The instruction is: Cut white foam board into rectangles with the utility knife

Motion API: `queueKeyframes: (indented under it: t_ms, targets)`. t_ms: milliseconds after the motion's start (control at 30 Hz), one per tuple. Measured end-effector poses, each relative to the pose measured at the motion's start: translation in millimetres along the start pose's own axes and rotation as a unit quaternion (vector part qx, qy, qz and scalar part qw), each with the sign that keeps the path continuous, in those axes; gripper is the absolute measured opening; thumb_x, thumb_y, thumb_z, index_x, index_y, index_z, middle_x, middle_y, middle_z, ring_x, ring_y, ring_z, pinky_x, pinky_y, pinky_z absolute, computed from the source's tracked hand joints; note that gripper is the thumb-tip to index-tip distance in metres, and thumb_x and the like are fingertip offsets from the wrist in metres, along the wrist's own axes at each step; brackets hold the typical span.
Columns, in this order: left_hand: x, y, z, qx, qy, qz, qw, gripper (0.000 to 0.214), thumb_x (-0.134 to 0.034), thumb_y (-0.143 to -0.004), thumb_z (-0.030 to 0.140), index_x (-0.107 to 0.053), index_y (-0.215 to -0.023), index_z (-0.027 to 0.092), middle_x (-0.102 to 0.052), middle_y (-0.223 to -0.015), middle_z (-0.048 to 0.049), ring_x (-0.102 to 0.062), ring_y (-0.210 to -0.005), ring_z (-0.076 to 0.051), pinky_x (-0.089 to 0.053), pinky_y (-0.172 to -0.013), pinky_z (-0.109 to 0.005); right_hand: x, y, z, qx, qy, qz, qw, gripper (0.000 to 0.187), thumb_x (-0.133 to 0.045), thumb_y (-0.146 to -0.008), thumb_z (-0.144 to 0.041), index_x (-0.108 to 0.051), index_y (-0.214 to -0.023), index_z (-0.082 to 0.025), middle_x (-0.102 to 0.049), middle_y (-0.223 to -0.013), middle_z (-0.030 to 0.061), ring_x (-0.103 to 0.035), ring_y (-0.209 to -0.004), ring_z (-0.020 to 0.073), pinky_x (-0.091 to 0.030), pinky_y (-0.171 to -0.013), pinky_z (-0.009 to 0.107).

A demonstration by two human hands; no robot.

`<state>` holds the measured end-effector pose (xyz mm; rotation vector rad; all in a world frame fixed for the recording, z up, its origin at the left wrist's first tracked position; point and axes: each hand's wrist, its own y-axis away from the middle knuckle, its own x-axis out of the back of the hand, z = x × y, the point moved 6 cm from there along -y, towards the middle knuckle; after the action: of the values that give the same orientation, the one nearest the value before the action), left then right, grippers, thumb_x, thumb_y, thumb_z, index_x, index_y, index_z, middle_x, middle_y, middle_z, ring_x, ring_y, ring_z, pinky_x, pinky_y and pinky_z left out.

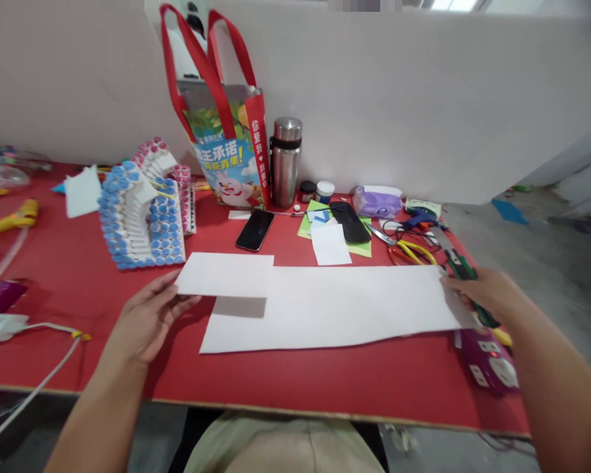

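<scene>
My left hand (148, 315) pinches the left edge of a small white sheet (226, 274) and holds it lifted a little above the red table (325, 381); its shadow falls on a long white sheet (335, 309) that lies flat under it. My right hand (482, 292) rests on the right end of the long sheet, fingers curled over its edge, with a green-handled tool (460, 266) right beside it.
Behind the sheets lie a black phone (255, 230), a small white card (329, 244), scissors (406, 249), a steel flask (285, 161) and a red tote bag (226, 144). A model of blue-capped tubes (140, 210) stands at left. A purple power strip (487, 361) sits at right.
</scene>
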<state>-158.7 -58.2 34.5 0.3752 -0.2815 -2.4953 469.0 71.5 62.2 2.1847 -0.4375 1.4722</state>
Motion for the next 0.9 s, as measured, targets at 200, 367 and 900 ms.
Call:
queueKeyframes:
  t_ms: [200, 367, 900]
  targets:
    - [-24.2, 21, -13, 0.080, 0.026, -0.032, 0.996, 0.019, -0.075, -0.067, 0.011, -0.074, -0.085, 0.017, -0.077, -0.100, -0.0069, -0.074, -0.094, -0.023, -0.064, -0.089, -0.035, -3, -3, -1, -0.011, 0.015, -0.026, 0.999, 0.027, -0.071, -0.086, -0.037, -0.056, -0.069, -0.021, -0.061, -0.052, 0.0058, -0.056, -0.047, 0.0181, -0.040, -0.055, 0.031]
    - [-26.1, 16, -2, 0.042, 0.034, -0.017, 0.998, 0.016, -0.073, -0.067, 0.009, -0.074, -0.081, 0.017, -0.077, -0.102, -0.0047, -0.073, -0.098, -0.023, -0.063, -0.092, -0.034, -4, 0, -18, 0.012, 0.033, -0.028, 0.999, 0.022, -0.068, -0.088, -0.035, -0.057, -0.077, -0.020, -0.059, -0.054, 0.0042, -0.055, -0.050, 0.0165, -0.037, -0.056, 0.030]
    - [-131.9, 0, -37, -0.105, -0.265, -0.219, 0.933, 0.022, -0.076, -0.076, 0.024, -0.074, -0.098, 0.019, -0.072, -0.105, -0.0111, -0.070, -0.094, -0.025, -0.053, -0.097, -0.045, -12, -5, -59, 0.098, 0.134, 0.022, 0.986, 0.026, -0.066, -0.091, -0.039, -0.060, -0.099, -0.016, -0.064, -0.085, 0.0115, -0.051, -0.068, 0.0164, -0.029, -0.063, 0.028]
